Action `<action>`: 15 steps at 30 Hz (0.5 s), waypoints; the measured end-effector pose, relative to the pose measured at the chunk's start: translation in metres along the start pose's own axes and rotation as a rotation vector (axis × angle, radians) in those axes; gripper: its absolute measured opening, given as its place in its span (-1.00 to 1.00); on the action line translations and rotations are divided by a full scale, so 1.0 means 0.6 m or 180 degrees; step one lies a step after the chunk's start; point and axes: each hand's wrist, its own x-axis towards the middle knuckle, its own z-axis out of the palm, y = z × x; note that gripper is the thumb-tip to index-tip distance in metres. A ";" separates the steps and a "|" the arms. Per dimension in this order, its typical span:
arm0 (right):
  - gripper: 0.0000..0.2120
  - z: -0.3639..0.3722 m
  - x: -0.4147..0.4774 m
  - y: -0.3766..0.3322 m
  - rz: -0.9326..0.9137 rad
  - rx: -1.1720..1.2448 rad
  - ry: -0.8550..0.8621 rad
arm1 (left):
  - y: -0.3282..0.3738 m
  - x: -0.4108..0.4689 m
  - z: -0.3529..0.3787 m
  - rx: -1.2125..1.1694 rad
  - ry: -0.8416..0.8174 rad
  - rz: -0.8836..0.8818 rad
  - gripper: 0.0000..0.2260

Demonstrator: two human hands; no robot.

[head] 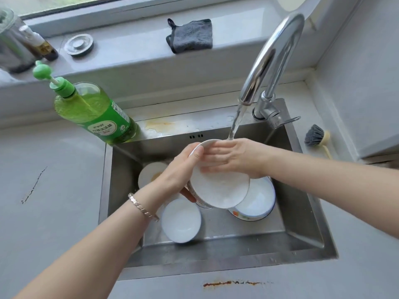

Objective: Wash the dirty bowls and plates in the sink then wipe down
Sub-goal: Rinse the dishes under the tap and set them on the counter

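Note:
Over the steel sink (302, 231) I hold a white plate (220, 188) tilted under the running tap. My left hand (179, 169) grips its left rim, thumb on the upper edge. My right hand (233, 157) lies flat on the plate's face with straight fingers, under the water stream (235, 121). Below in the basin lie a white bowl (181, 221), a white plate with a brown stain (149, 173) at the left, and a larger dish with a patterned rim (259, 201) at the right.
A chrome faucet (272, 61) arches over the sink's back right. A green dish soap bottle (95, 111) stands at the back left corner. A dish brush (316, 138) lies on the right counter. A grey cloth (191, 35) and a metal sink plug (78, 45) sit on the windowsill.

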 end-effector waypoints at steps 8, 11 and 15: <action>-0.33 0.054 -0.023 -0.058 0.0723 0.0734 0.0766 | -0.016 0.014 -0.014 -0.0471 0.0347 -0.0325 -0.73; -0.67 0.054 -0.023 -0.113 0.0975 0.1585 0.0962 | -0.033 0.011 0.001 -0.0732 0.0524 -0.0752 -0.70; -0.63 0.046 -0.022 -0.145 0.1426 0.3251 0.1308 | -0.048 0.001 -0.005 -0.1102 0.0323 -0.1487 -0.55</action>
